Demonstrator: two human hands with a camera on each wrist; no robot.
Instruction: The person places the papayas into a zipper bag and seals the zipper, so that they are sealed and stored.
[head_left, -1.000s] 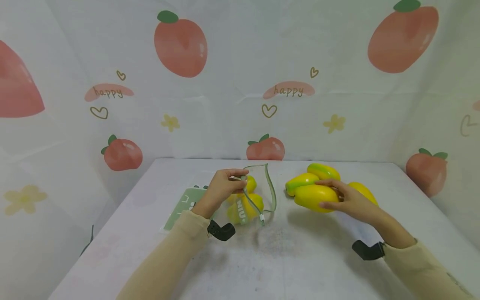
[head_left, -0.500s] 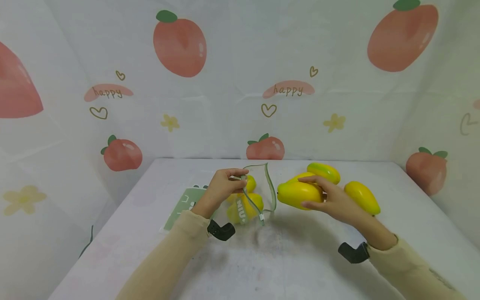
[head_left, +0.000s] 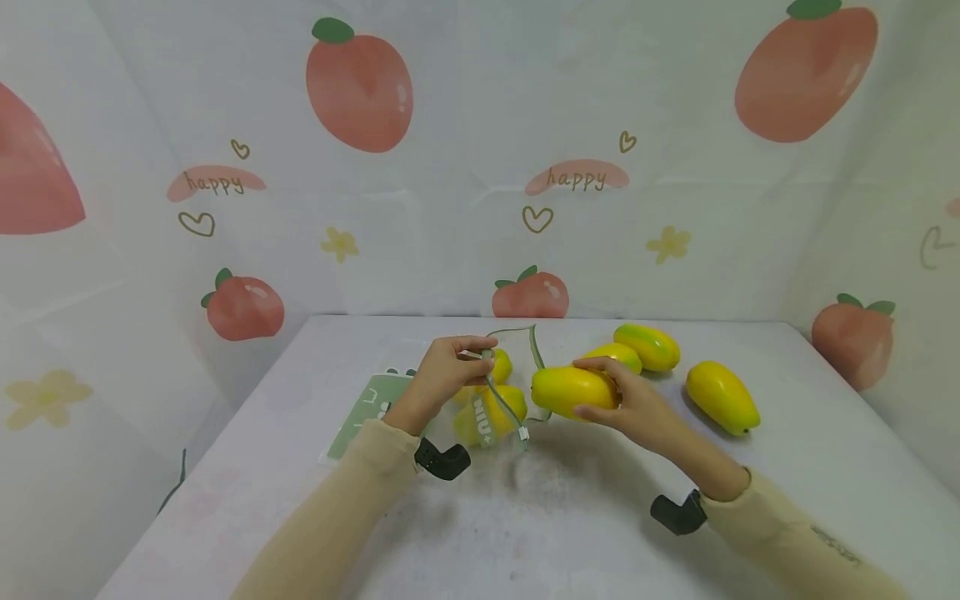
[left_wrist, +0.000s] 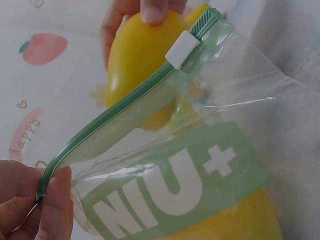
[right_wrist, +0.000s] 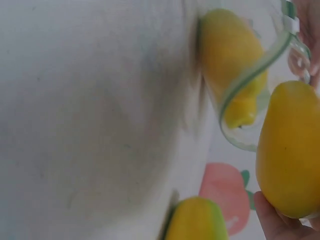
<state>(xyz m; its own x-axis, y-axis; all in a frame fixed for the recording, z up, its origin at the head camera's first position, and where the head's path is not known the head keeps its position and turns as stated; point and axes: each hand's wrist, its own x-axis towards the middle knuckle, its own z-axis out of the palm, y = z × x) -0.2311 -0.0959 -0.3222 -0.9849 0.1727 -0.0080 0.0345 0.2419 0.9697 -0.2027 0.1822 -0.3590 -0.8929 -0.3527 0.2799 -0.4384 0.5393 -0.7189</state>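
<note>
My left hand pinches the green-edged rim of a clear zip bag, whose mouth stands apart towards the right. A white slider sits on the zip. Yellow mangoes lie inside the bag, partly hidden behind its printed green label. My right hand grips another yellow mango between thumb and fingers. That mango is held above the table, close by the bag's mouth; from the head view I cannot tell whether it touches the rim.
Three yellow-green mangoes lie on the white table to the right: one mango partly behind the held one, a mango farther back, and a mango near the right. A flat green-printed packet lies left of the bag.
My right hand has carried the mango left, from beside the other mangoes to the bag's mouth. The left hand and the bag have stayed in place.
</note>
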